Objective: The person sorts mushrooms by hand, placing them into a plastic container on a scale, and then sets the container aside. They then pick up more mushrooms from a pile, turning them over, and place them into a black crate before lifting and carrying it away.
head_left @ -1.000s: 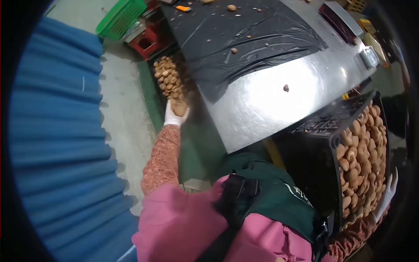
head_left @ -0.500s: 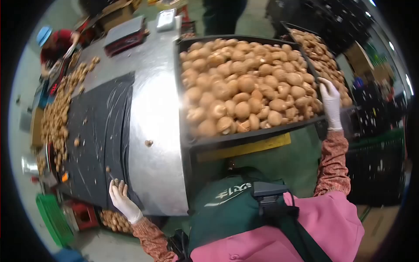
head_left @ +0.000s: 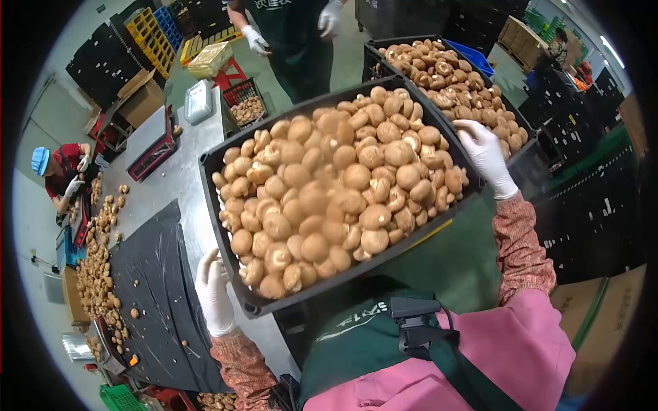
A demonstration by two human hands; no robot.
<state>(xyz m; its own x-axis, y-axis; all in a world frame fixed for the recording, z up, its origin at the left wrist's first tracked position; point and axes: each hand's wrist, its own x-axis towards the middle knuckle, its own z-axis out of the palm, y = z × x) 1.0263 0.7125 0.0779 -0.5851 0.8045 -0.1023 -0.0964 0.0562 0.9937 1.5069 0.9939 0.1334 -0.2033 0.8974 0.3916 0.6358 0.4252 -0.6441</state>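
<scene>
A black crate (head_left: pixel 248 307) heaped with brown shiitake mushrooms (head_left: pixel 356 177) fills the middle of the view, tilted, its left part over the steel table (head_left: pixel 195 161). My right hand (head_left: pixel 485 154), in a white glove, grips the crate's right rim, fingers hooked over the edge. Beside the left wall is my left hand (head_left: pixel 214 296), also gloved in white. Its fingers point upward and stand apart, right at the crate's side.
A second crate of mushrooms (head_left: pixel 445 72) stands behind on the right. Black plastic sheeting (head_left: pixel 154 274) and loose mushrooms (head_left: pixel 96 274) lie on the table, near a scale (head_left: pixel 151 144). One gloved co-worker (head_left: pixel 295 48) stands ahead; another person (head_left: pixel 65 168) works at far left.
The crate has moved left, over the table edge, and turned, with my right hand still on its rim. My left hand has left the plastic sheeting and come up beside the crate.
</scene>
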